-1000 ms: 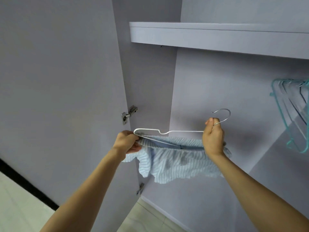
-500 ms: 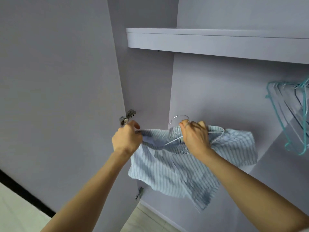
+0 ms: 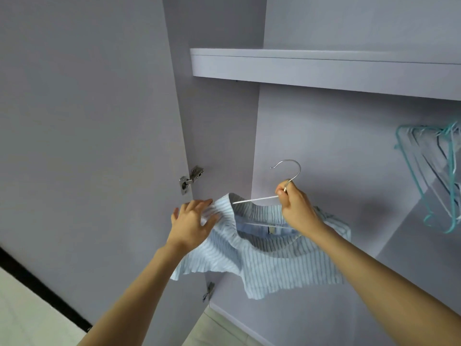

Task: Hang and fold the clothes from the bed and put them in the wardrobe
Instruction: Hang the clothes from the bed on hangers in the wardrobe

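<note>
The striped shorts (image 3: 269, 250) are on the white hanger (image 3: 257, 199), in front of the open wardrobe (image 3: 324, 146); the right hand (image 3: 296, 208) pinches its neck; the left hand (image 3: 193, 221), fingers spread, smooths the waistband; next, probably hooking it beside the teal hangers (image 3: 431, 176), far right.

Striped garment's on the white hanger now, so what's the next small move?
Probably lift the hanger up and right toward the teal hangers. The right hand grips it below its free hook, the striped garment drapes from it, and the left hand lies open on the fabric.
</note>
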